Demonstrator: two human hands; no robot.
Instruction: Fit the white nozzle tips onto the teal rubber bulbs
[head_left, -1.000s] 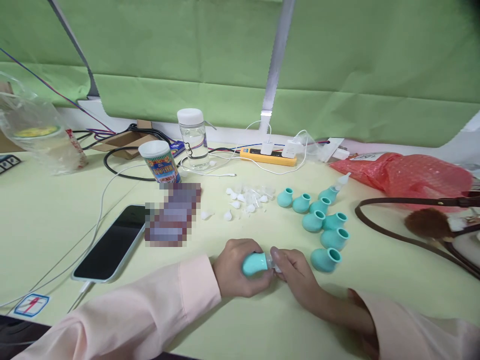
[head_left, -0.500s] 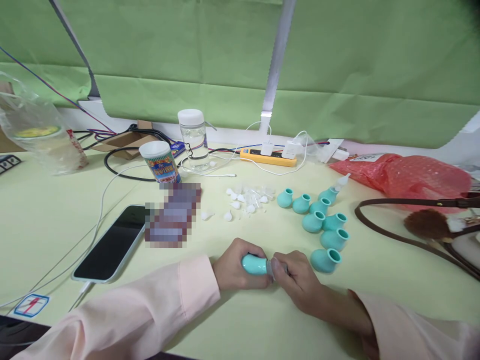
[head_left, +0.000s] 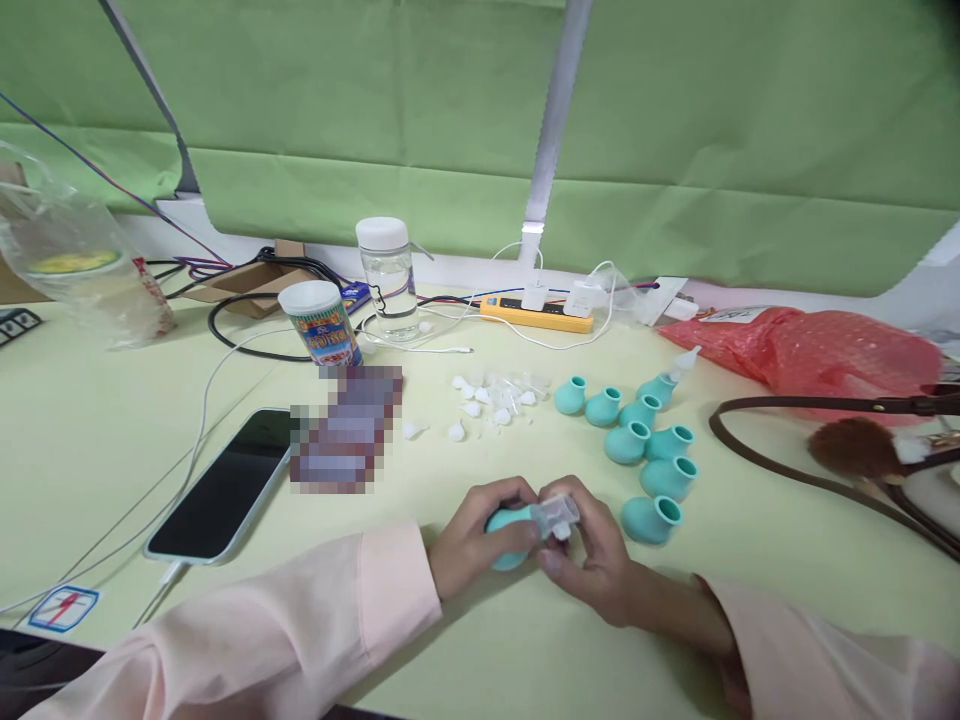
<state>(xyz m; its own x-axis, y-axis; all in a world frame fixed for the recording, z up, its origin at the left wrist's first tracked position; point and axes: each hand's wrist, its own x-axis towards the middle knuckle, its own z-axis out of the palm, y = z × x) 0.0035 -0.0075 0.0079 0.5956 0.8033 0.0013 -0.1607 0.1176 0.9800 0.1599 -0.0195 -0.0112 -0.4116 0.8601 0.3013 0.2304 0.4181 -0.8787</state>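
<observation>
Turquoise at the near middle of the pale yellow-green table (head_left: 465, 660): it's the rounded turquoise bulb (head_left: 510, 558), wrapped in the left hand (head_left: 469, 540), thumb across its side! At its mouth sits a clear plastic tube (head_left: 559, 512), angled up to the right, a small white piece (head_left: 561, 531) just beside it. And the right hand (head_left: 600, 560) curls in close, forefinger behind the tube, thumb below; whether it pinches anything, one cannot tell. Off to the right stand seven open-mouthed turquoise bulbs (head_left: 651, 521), plus one turquoise bulb with a clear pointed nozzle (head_left: 658, 389). Beyond the hands, small white teardrop-shaped pieces (head_left: 471, 409) lie scattered; over to the left, a black-screened phone (head_left: 223, 490) lies flat.
</observation>
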